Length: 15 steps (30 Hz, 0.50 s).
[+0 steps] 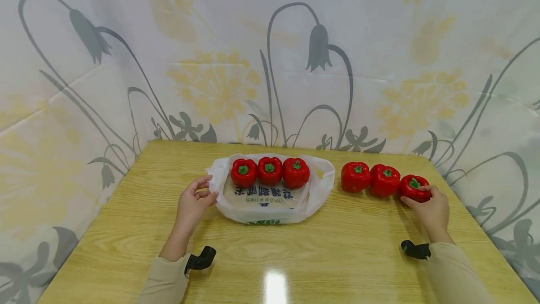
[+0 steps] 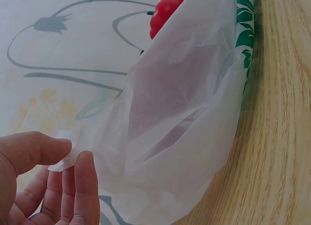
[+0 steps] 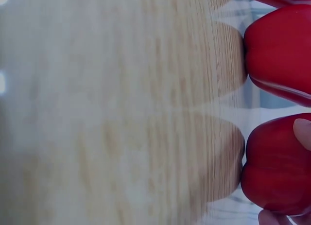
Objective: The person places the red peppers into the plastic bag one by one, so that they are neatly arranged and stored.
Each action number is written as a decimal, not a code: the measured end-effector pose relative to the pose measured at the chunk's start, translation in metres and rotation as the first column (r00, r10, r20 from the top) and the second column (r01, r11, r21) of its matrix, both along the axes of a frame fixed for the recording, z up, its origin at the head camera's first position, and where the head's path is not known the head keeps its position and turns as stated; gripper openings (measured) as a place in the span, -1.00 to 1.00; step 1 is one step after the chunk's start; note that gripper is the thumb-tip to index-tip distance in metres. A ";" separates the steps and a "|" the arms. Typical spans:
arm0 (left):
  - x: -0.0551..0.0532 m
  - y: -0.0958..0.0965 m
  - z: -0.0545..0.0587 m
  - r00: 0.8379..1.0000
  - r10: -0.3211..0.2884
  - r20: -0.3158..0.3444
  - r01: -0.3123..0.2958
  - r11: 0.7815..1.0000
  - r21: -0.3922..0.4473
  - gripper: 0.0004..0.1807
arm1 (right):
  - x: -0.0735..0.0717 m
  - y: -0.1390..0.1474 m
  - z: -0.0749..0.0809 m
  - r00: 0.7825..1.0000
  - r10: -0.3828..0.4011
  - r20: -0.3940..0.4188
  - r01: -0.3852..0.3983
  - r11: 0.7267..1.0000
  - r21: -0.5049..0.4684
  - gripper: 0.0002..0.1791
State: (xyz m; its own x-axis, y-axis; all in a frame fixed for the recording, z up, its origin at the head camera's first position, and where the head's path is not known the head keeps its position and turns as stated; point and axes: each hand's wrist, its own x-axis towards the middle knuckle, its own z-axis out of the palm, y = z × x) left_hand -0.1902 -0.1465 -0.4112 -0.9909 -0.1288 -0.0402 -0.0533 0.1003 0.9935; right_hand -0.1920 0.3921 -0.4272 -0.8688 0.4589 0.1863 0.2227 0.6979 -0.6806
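Observation:
My left hand (image 1: 191, 203) pinches the left edge of a white plastic bag (image 1: 318, 201) between thumb and fingers. The left wrist view shows a small gathered corner of the bag (image 2: 175, 162) in that pinch. Three red bell peppers (image 1: 270, 171) sit in a row on the bag, stems up, above printed dark characters. On the right, my right hand (image 1: 433, 210) grips the end one of three more peppers, a red bell pepper (image 1: 409, 192) with a green stem. In the right wrist view, a thumb and fingertips hold this pepper (image 3: 272, 162) at the table surface.
Beside the gripped pepper stand two other red bell peppers (image 1: 383, 182), close together to the right of the bag. Everything lies on a yellowish wooden table (image 1: 261, 252). A flower-printed curtain (image 1: 236, 60) rises behind the table's back edge and along its sides.

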 end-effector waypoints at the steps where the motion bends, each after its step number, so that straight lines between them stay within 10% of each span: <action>1: 0.000 0.000 0.000 1.000 0.001 0.000 -0.001 1.000 -0.001 -0.49 | 0.001 0.001 0.000 1.000 0.002 -0.004 -0.002 1.000 0.002 -0.39; 15: -0.001 0.000 -0.001 1.000 0.008 0.003 -0.008 1.000 -0.014 -0.49 | 0.020 0.003 0.008 1.000 0.023 -0.015 -0.023 1.000 -0.005 -0.36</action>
